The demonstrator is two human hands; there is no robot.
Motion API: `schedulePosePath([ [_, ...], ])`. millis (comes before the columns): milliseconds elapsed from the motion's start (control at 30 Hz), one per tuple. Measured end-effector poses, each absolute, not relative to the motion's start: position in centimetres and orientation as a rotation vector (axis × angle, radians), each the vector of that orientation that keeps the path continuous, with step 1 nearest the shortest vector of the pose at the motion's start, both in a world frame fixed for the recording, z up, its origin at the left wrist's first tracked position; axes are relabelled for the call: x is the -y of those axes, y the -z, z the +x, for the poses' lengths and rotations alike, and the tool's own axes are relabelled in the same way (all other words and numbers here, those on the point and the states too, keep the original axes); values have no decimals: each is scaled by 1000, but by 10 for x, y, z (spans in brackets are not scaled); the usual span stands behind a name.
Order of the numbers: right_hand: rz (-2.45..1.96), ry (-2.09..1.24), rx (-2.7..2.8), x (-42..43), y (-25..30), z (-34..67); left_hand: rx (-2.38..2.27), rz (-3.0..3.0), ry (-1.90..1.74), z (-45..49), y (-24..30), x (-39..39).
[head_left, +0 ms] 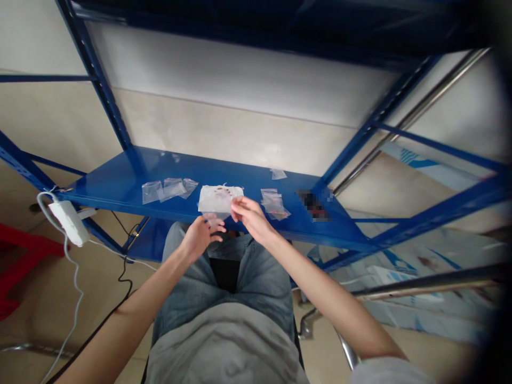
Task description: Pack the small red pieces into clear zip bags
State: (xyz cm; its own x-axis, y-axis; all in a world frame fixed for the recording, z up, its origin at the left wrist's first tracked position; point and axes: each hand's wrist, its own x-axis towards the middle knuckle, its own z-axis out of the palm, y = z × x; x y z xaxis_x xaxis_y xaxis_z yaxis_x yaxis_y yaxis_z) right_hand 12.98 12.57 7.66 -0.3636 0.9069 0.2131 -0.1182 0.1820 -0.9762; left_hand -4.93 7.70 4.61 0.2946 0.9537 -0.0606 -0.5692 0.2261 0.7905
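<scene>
A white cloth or paper sheet lies near the shelf's front edge, with several small dark and reddish bits along its far side. My left hand is just in front of it, fingers partly curled and a little apart. A see-through film, looking like a clear plastic bag, shows at those fingertips; its outline is faint. Over the sheet's right corner, my right hand has thumb and fingers pinched together. Whatever sits in that pinch is too small to make out.
Clear zip bags lie to the left on the blue shelf, and a stack of filled-looking bags to the right. Another small bag is behind. A blurred-out dark object lies farther right. A white power strip hangs at left.
</scene>
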Motion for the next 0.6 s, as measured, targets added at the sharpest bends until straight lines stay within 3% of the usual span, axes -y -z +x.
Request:
schedulePosePath([
  [67,-844,-1375,1669,-103,-60,149,-555,756,-963,-42,-43,-72],
  [167,-933,-1080,1817,-85,-42,167,-620,1036,-823,-27,-33,-64],
  [600,-808,-40,2188,-49,-35,157,-1216,2417,-917,-29,-34,-54],
])
